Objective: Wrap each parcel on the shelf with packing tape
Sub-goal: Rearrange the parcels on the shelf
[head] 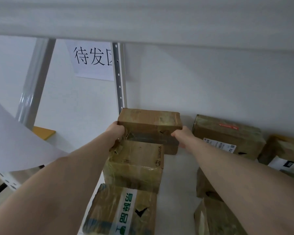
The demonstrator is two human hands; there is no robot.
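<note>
Both hands grip one taped parcel (149, 120) at its ends, left hand (116, 133) and right hand (181, 134), at the shelf's (176, 175) back. An SF Express box (134, 165) sits at six o'clock; a labelled box (227, 136) at three o'clock.

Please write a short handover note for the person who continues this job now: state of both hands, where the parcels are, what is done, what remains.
Left hand and right hand grip the two ends of the far parcel at the back of the shelf.
SF Express parcel sits just in front of it; the green-banded parcel is nearest.
More parcels lie to the right.
Many parcels already show glossy tape.
No tape roll is in view; which parcels remain cannot be told.
</note>
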